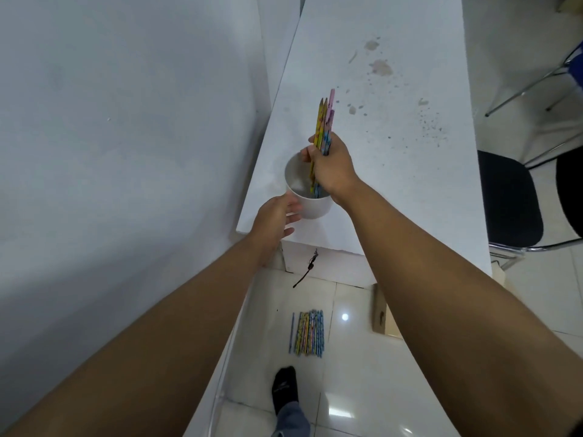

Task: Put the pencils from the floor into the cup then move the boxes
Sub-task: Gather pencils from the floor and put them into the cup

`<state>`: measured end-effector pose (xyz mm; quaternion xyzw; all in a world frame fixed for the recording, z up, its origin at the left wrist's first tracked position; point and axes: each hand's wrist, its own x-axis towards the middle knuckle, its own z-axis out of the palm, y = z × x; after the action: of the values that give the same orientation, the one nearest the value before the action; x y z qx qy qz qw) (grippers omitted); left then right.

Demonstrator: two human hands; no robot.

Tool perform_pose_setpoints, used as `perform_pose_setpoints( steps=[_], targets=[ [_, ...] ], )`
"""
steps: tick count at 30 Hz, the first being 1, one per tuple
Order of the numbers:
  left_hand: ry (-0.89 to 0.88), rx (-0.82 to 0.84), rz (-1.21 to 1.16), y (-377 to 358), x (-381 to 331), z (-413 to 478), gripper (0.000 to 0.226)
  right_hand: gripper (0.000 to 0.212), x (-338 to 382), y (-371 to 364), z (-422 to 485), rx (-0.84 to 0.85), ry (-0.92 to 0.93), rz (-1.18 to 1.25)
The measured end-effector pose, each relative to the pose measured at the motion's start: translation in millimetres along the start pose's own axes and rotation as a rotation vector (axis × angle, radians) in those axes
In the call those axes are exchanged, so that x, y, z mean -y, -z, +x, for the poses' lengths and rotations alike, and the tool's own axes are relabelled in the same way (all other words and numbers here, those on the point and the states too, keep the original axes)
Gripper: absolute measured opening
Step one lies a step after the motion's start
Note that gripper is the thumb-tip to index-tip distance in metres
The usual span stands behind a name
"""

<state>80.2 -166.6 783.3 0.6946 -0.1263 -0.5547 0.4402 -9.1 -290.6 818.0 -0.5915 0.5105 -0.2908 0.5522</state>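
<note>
Pencils (325,121), a small bunch with yellow, pink and blue patterned barrels, are gripped in the right hand (331,168), fingers curled round them about mid-length. Their sharpened tips point up and away, and their lower ends are down inside the white cup (315,206). The cup stands upright near the front left corner of the white table (394,152). The left hand (274,219) is at the cup's near-left side, fingers fairly straight and relaxed, touching its wall rather than wrapping it. More pencils (307,332) lie side by side in a neat row on the white tiled floor (356,373), below the table's front edge. A cardboard box (380,313) sits on the floor just right of that row, partly hidden by the right forearm. A foot in a black sock (285,387) stands near the row. A black-seated chair (508,200) is to the table's right, a white wall (126,152) to its left. The tabletop has brownish stains and specks farther back.
</note>
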Motion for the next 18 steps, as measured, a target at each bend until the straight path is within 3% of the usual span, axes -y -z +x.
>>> perform_pose_setpoints(
  steps=[8, 13, 18],
  targets=[
    [0.012, 0.014, -0.012, -1, 0, 0, 0.040, 0.033, -11, 6, 4, 0.016, -0.029, -0.101],
    [0.027, -0.002, -0.028, -1, 1, -7, 0.039, 0.059, -6, 15, -3, 0.048, 0.087, -0.253],
    [0.021, -0.029, -0.023, -2, 8, -16, 0.041, 0.058, -11, 30, -29, -0.012, 0.253, -0.331]
  ],
)
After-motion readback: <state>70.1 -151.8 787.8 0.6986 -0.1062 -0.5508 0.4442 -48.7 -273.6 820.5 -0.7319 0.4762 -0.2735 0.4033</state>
